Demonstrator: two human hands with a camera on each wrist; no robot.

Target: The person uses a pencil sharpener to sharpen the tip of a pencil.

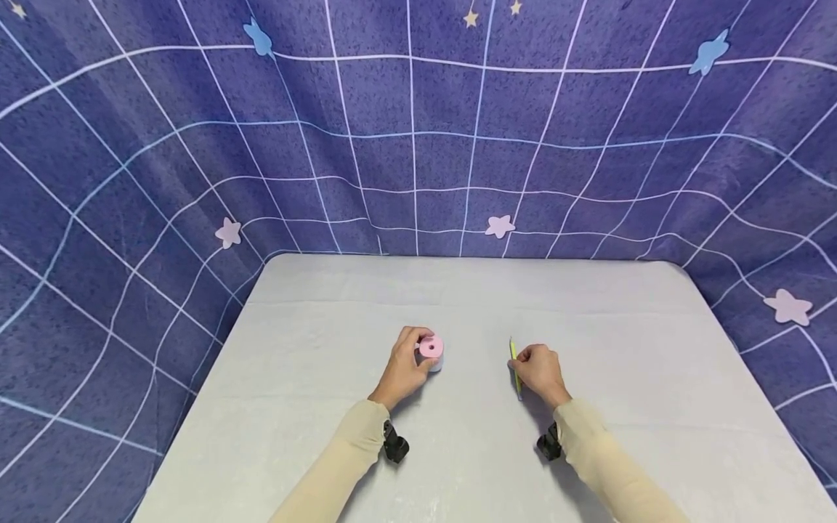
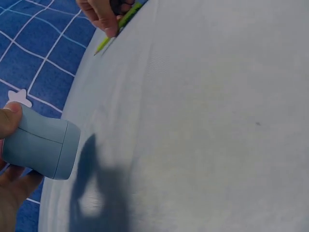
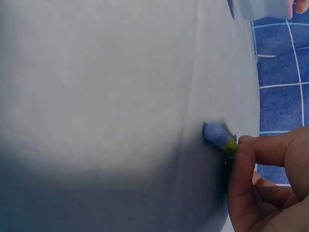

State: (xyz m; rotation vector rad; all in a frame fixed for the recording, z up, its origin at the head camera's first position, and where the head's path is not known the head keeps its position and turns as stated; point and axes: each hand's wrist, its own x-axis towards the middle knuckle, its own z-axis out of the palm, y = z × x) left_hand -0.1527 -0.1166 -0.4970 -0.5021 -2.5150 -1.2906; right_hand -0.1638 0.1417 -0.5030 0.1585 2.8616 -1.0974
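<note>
My left hand (image 1: 401, 368) grips a small pencil sharpener (image 1: 436, 354) with a pink top and a dark hole in its middle. In the left wrist view, the blue-grey body of the sharpener (image 2: 41, 144) shows between thumb and fingers, its base toward the table. To the right, my right hand (image 1: 541, 370) pinches a yellow-green pencil (image 1: 513, 352) between thumb and fingers. Its pointed tip faces the far side of the table. The blunt bluish end of the pencil (image 3: 219, 136) sticks out toward me. Sharpener and pencil are apart, with a gap between the hands.
Both hands are over a white-covered table (image 1: 327, 319). A blue-purple curtain (image 1: 445, 160) with grid lines and stars hangs behind the table and at its sides. Each wrist carries a small black camera (image 1: 395, 444).
</note>
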